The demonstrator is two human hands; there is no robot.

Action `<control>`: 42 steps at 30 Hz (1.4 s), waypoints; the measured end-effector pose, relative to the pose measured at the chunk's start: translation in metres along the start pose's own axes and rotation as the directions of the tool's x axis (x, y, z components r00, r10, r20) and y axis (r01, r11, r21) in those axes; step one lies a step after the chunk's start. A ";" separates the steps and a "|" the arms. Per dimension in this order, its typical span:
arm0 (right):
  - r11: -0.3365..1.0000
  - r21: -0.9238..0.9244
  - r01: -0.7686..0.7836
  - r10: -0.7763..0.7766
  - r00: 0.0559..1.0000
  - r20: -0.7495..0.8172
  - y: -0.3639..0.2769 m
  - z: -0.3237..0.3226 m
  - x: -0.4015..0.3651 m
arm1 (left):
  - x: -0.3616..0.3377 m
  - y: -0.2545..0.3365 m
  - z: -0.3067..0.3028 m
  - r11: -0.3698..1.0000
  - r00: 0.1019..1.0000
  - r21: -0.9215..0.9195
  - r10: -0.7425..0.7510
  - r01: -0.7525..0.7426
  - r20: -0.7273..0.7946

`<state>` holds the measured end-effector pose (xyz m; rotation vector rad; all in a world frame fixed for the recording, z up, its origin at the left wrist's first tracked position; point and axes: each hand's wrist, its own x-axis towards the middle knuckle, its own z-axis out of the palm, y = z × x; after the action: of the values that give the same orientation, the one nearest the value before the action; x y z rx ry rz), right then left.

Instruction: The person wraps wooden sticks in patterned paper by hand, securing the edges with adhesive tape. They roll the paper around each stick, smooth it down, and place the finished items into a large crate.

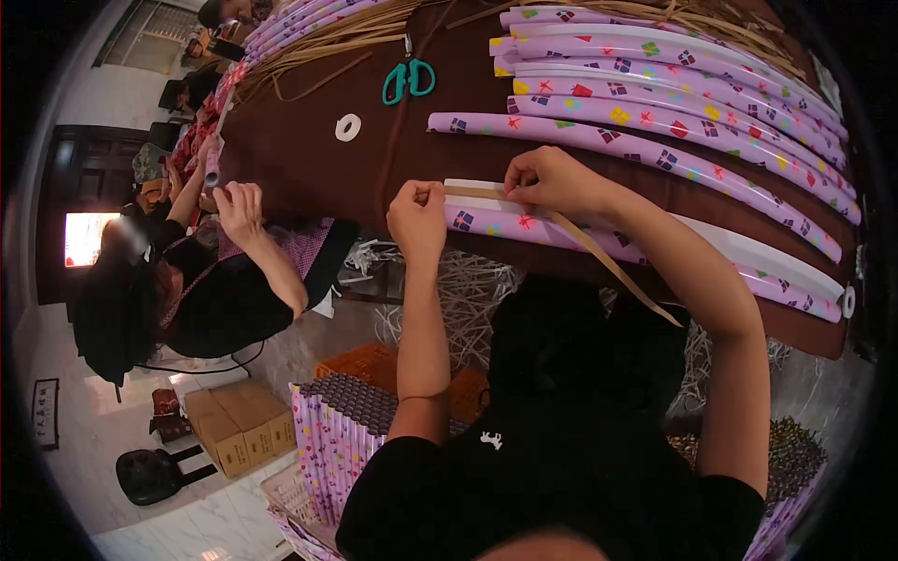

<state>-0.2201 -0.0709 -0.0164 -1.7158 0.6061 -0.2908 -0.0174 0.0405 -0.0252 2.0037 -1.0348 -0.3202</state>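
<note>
A purple gift-wrap roll (505, 224) printed with colourful presents lies along the near table edge, its white inner side showing as a long flap. At the roll's left end, my left hand (418, 220) is closed, pinching the end of a narrow tan strip (599, 251) against the white flap. My right hand (552, 179) pinches the same strip further right. Between my hands the strip runs along the flap; beyond my right hand its tail hangs down over the roll and past the table edge. My right forearm hides part of the roll.
On the brown table (309, 173) are teal scissors (409, 82), a white tape ring (348, 127), more rolls (655, 103) and a pile of tan strips (346, 42). A co-worker (215, 271) handles a roll at left. Upright rolls (327, 449) and shredded paper (458, 299) lie below.
</note>
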 end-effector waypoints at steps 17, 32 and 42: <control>0.994 -0.102 -0.030 0.023 0.998 -0.065 -0.004 0.005 0.000 | 0.004 -0.001 0.000 0.989 1.000 0.148 0.006 -0.005 -0.006; 0.982 -0.189 -0.016 -0.009 0.992 -0.127 -0.001 0.009 0.001 | 0.008 -0.004 0.000 0.989 1.000 0.146 0.030 -0.031 0.008; 0.970 -0.241 -0.029 -0.007 0.989 -0.149 -0.001 0.009 0.001 | -0.019 0.032 -0.001 0.831 0.927 0.502 0.349 -0.238 -0.137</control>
<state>-0.2143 -0.0635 -0.0175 -1.9368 0.7872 -0.3513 -0.0469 0.0453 -0.0025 2.1933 -1.3491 0.3623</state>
